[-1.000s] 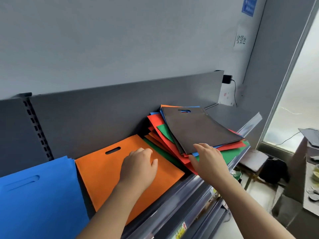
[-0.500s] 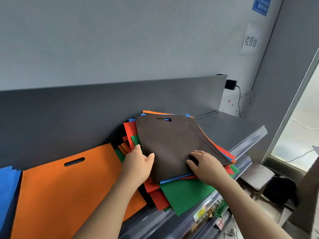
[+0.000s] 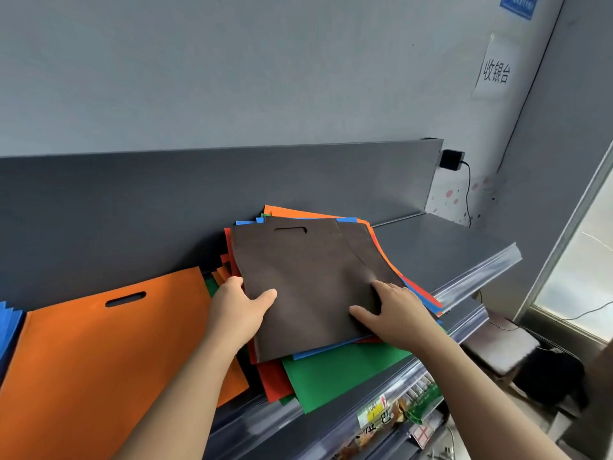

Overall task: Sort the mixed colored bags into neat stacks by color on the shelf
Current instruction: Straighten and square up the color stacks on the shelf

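Observation:
A mixed pile of flat bags lies on the grey shelf [image 3: 441,247], with a brown bag [image 3: 305,280] on top. Under it show a green bag [image 3: 335,370], red bags [image 3: 272,376], blue edges [image 3: 346,220] and orange edges [image 3: 288,211]. My left hand [image 3: 240,313] grips the brown bag's left edge, thumb on top. My right hand [image 3: 394,313] holds its lower right side, fingers spread on top, and a second brown bag shows just beyond. A separate orange bag [image 3: 99,353] lies flat to the left. A blue stack [image 3: 8,327] peeks in at the far left.
The shelf's grey back panel [image 3: 199,207] rises behind the bags. Bare shelf surface stretches right of the pile to a clear plastic front rail [image 3: 481,277]. A black plug and cable [image 3: 451,160] hang on the wall at the right. Lower shelves hold packaged goods [image 3: 394,413].
My left hand left the orange bag and took the brown bag's left edge. The right hand slid further onto the brown bag. The view shifted right, closer to the pile.

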`<control>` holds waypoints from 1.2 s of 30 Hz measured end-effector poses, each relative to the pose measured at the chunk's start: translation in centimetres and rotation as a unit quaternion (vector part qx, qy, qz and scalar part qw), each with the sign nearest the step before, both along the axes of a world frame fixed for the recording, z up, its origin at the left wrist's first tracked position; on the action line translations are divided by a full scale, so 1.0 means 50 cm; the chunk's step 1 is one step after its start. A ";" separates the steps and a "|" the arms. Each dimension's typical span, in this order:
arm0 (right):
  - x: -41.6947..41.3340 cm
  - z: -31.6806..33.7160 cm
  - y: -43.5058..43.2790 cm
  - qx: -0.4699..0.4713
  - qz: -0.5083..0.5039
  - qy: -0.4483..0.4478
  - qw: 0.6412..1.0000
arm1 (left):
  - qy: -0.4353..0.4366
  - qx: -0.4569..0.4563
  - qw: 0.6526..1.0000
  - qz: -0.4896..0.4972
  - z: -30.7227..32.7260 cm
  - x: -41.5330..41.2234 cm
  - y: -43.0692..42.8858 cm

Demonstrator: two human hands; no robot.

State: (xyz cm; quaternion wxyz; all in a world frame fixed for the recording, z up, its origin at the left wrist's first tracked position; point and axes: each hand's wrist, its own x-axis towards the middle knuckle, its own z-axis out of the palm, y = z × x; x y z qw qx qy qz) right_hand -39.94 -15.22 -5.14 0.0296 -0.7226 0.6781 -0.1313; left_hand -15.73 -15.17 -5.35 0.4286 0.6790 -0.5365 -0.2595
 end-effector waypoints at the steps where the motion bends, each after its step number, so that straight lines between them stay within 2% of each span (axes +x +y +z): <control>1: 0.005 0.001 0.003 -0.001 0.018 -0.011 1.000 | 0.004 -0.002 1.000 0.004 0.001 0.001 0.000; 5: 0.021 -0.003 0.013 -0.009 0.077 -0.053 0.996 | 0.038 -0.012 0.999 0.024 0.000 0.008 0.004; 7: 0.019 -0.003 0.010 0.000 0.071 -0.079 0.994 | 0.056 -0.017 0.998 0.027 -0.002 0.011 0.007; 12: 0.004 -0.002 0.003 -0.007 0.003 0.007 1.000 | 0.029 -0.027 0.999 0.027 -0.008 0.021 0.016; 18: 0.015 0.001 0.020 -0.004 0.043 -0.058 0.997 | 0.024 -0.008 0.999 0.020 -0.002 0.019 0.024; 24: 0.018 -0.008 0.006 0.015 -0.055 -0.016 0.998 | 0.027 -0.057 0.998 0.007 0.007 0.025 0.048; 28: 0.040 0.000 0.001 -0.005 -0.059 -0.065 0.996 | 0.066 -0.097 0.993 -0.009 0.014 0.039 0.070; 30: 0.054 0.006 0.003 -0.003 -0.053 -0.121 0.991 | 0.075 -0.114 0.991 -0.006 0.018 0.053 0.079; 33: 0.081 0.016 0.013 -0.014 -0.023 -0.215 0.976 | 0.076 -0.124 0.989 -0.003 0.027 0.077 0.097; 36: 0.118 0.027 0.028 -0.042 0.014 -0.244 0.969 | 0.070 -0.124 0.990 -0.002 0.031 0.111 0.124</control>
